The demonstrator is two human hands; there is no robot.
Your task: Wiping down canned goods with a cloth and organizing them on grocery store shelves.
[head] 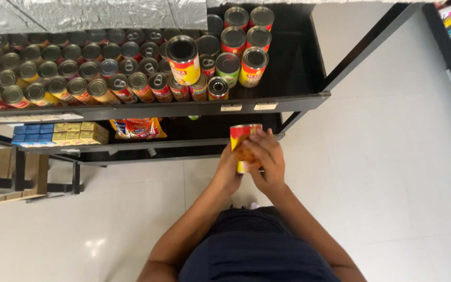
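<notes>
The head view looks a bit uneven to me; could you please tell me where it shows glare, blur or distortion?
Head view: glare on the pale floor at lower left and on the crinkled foil at the top; the shelf edges bow outward, a wide-angle effect; the can held in the left hand and right hand is slightly soft; the stocked cans look sharper.

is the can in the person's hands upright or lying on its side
Upright: the yellow and red can stands on end between the left hand and right hand, rim facing up.
</notes>
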